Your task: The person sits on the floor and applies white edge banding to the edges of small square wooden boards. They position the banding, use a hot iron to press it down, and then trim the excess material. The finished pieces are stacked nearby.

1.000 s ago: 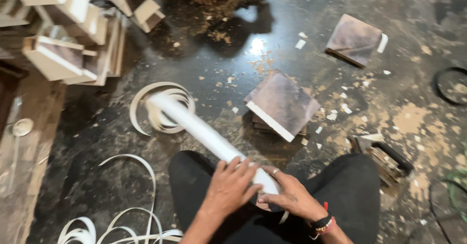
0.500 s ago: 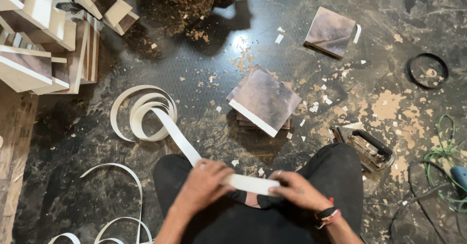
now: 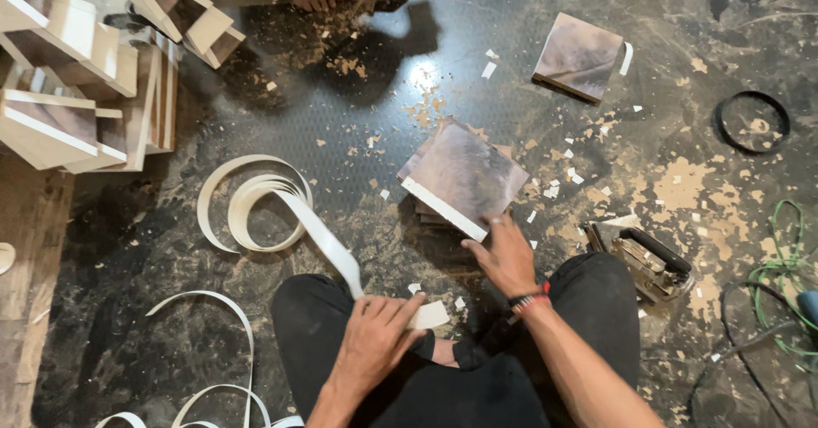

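Left hand (image 3: 371,338) pinches one white edging strip (image 3: 319,236); right hand (image 3: 504,253), fingers spread, touches the near one of two square panels (image 3: 464,172).

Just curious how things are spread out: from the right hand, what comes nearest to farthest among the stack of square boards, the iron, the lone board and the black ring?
From the right hand:
1. Stack of boards, touching its fingers.
2. Iron, to its right.
3. Lone board, farther up.
4. Black ring, far right.
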A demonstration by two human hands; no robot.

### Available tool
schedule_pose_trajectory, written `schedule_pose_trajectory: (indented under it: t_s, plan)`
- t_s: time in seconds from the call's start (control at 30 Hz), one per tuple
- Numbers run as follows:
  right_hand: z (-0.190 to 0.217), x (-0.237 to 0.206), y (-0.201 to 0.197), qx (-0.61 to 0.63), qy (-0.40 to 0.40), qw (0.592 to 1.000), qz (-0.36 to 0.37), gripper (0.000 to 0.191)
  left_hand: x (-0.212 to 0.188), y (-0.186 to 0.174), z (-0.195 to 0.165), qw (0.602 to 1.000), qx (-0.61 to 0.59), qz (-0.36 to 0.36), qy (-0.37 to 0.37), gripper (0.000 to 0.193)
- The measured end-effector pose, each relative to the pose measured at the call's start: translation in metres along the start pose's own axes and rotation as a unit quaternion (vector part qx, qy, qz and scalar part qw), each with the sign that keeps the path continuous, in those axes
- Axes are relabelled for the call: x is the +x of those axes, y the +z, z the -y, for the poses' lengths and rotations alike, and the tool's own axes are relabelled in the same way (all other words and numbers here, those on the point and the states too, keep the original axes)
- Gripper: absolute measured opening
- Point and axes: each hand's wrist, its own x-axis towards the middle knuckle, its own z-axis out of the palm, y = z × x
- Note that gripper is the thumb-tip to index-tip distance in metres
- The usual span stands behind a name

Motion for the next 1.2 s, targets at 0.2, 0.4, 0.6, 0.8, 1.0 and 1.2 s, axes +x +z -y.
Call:
schedule_pose_trajectory:
  t_s: [0.2, 0.4, 0.6, 0.8, 1.0, 1.2]
  plan:
    - [-0.013, 0.019, 0.031, -0.126, -0.102, 0.987, -0.019, 0.05, 0.002, 0.01, -0.015, 1.0, -0.024, -0.016, -0.001, 0.049]
    - [-0.025, 0.012, 0.006, 0.012, -0.047, 0.998, 0.028, 0.04, -0.002, 0.019, -0.017, 0.997, -0.022, -0.062, -0.028, 0.047]
    - [-0.049, -0.006, -0.092, 0.376, 0.084, 0.903, 0.19, 0.037, -0.006, 0.022, -0.009, 0.989, -0.019, -0.131, -0.067, 0.046]
    - [-0.076, -0.018, -0.093, 0.407, 0.082, 0.862, 0.293, 0.038, -0.001, 0.02, -0.005, 0.975, -0.021, -0.208, -0.076, 0.046]
    - [-0.093, 0.003, -0.034, 0.341, 0.125, 0.877, 0.314, 0.036, 0.009, 0.014, -0.003, 0.984, -0.008, -0.159, -0.076, 0.048]
    - [-0.092, 0.018, -0.029, 0.321, 0.029, 0.904, 0.282, 0.03, 0.048, 0.036, 0.004, 0.993, 0.015, -0.105, -0.043, 0.051]
